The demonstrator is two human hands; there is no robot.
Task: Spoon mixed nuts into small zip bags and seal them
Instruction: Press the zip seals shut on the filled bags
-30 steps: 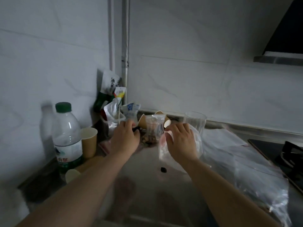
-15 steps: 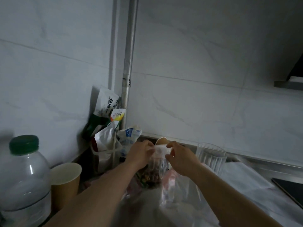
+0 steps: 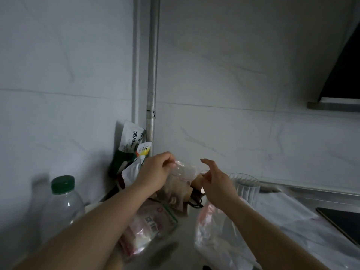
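Observation:
A small clear zip bag (image 3: 180,184) with brown nuts in its lower part hangs above the counter in front of the corner. My left hand (image 3: 155,172) pinches the left end of its top strip. My right hand (image 3: 215,182) is just right of the bag, index finger stretched out and the other fingers loosely bent, with nothing plainly held. A tan paper cup (image 3: 196,182) shows partly behind the bag. No spoon can be made out.
A water bottle with a green cap (image 3: 62,207) stands at the left. Snack packets (image 3: 134,151) lean in the corner by a pipe. A packet of zip bags (image 3: 148,228) lies below my left arm, a ribbed glass (image 3: 245,189) and clear plastic bags (image 3: 220,236) sit right, a dark stove (image 3: 344,221) far right.
My right hand has let go of the bag's top and drawn away to the right. The left hand keeps its pinch and has lifted the bag. The camera has tilted upward.

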